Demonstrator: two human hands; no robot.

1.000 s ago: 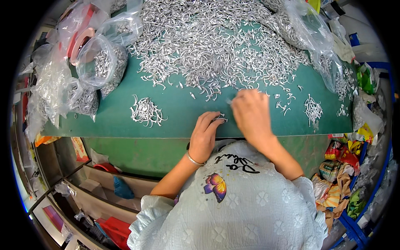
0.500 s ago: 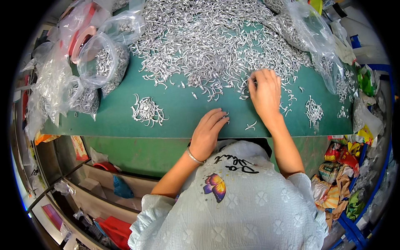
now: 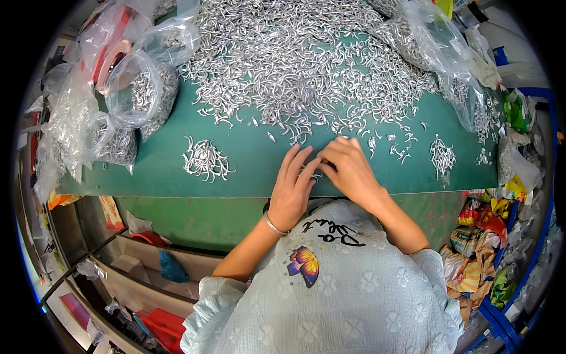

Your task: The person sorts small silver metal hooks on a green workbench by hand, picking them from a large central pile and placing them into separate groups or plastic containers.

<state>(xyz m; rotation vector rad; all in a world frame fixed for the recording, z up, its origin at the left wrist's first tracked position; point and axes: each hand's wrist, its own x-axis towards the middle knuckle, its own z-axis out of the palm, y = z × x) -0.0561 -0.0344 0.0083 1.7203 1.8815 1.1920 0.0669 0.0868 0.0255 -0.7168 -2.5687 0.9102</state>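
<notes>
A wide heap of small curved silver metal pieces [image 3: 283, 71] covers the far half of the green table [image 3: 259, 159]. Close to the near edge, my left hand [image 3: 290, 189] rests with its fingers stretched out and slightly apart. My right hand [image 3: 349, 168] meets it from the right, fingers bent together, thumb and fingertips close to the left fingertips. A few curved pieces [image 3: 317, 176] show in the gap between the two hands. What the right fingertips hold is hidden. One small separate pile [image 3: 206, 160] lies to the left, and another pile [image 3: 441, 156] to the right.
Clear plastic bags of metal pieces [image 3: 154, 94] stand at the left, near a pink-rimmed round object [image 3: 112, 65]. Another filled bag [image 3: 454, 76] slumps at the far right. Colourful packets [image 3: 471, 242] crowd a blue rack. Below the left side are shelves [image 3: 159, 277].
My right hand has come from the heap's edge nearer and to the left, beside my left hand. The left hand has reached slightly farther forward with fingers more extended.
</notes>
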